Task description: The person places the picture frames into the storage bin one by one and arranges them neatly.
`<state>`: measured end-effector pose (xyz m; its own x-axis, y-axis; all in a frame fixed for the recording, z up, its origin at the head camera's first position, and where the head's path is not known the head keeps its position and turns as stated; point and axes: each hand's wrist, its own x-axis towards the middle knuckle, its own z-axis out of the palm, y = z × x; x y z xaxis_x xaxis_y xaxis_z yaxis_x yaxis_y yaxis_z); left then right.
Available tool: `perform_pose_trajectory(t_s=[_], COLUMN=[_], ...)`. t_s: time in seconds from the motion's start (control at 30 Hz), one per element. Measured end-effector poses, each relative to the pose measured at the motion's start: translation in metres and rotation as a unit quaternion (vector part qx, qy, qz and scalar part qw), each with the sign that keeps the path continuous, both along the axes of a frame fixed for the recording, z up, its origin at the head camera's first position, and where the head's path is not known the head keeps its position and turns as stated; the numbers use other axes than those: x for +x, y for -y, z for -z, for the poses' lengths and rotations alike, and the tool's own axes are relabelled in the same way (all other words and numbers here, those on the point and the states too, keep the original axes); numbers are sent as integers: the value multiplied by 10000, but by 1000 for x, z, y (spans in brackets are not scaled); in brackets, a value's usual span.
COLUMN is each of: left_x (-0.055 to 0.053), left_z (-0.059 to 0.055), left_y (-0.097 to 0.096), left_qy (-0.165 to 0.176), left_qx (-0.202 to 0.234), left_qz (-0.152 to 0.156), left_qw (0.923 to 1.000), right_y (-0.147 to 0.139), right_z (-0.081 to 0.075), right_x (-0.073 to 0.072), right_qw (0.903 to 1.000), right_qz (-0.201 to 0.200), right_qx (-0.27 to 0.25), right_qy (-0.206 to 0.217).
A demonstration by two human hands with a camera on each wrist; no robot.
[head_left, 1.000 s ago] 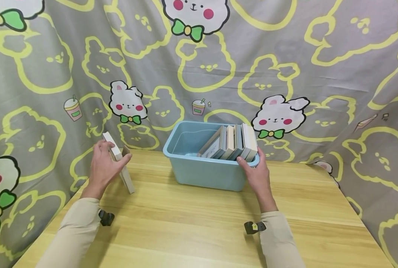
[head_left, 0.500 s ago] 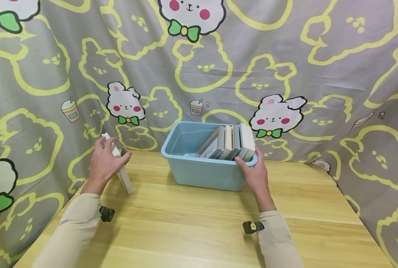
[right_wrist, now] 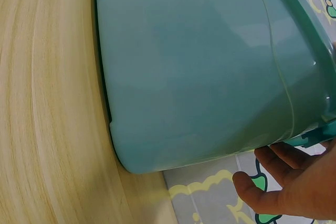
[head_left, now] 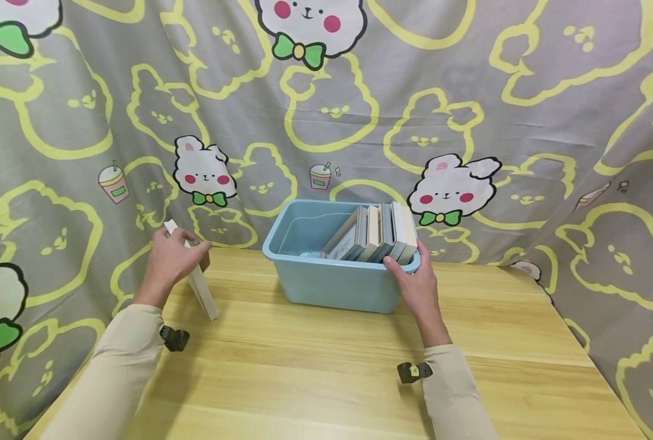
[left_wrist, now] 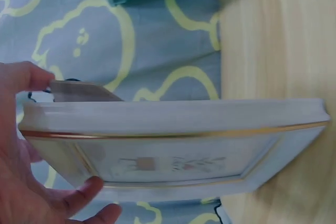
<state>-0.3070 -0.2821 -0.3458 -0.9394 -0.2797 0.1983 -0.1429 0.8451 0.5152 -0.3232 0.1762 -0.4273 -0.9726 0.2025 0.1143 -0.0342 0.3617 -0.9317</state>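
At the left of the table a white picture frame (head_left: 202, 294) stands on edge, tilted. My left hand (head_left: 173, 260) holds its upper end, fingers on the front and thumb at the brown back stand (left_wrist: 84, 92). The left wrist view shows the picture frame's gold trim and small printed picture. My right hand (head_left: 419, 286) grips the right end of a light blue plastic bin (head_left: 334, 286), thumb over the front rim and fingers under the end rim. Several framed pictures (head_left: 372, 235) lean in the bin's right half.
The wooden table (head_left: 304, 373) reaches up to a grey curtain (head_left: 354, 79) with yellow outlines and rabbits, which hangs behind and at both sides. A small black camera is strapped at each wrist.
My left fingers have lifted, shifted and come down again around the top of the picture frame, which stays nearly in place. My right hand and the bin have not visibly moved.
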Motion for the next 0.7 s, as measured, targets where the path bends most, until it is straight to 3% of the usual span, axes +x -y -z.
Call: perform_pose_trajectory(t_s=[0.33, 0.5, 0.7], left_x=[-12, -19, -27], left_z=[-21, -30, -35], left_y=[8, 11, 13], left_qy=[965, 1378, 1773], left_qx=[371, 463, 912], left_qz=[-22, -58, -171], left_qw=[9946, 9894, 9798], right_y=[1, 0, 0], right_z=[1, 1, 2], right_x=[0, 0, 0], right_qw=[10000, 10000, 10000], right_qz=[-58, -18, -15], right_qx=[-75, -55, -78], right_qy=[24, 1, 15])
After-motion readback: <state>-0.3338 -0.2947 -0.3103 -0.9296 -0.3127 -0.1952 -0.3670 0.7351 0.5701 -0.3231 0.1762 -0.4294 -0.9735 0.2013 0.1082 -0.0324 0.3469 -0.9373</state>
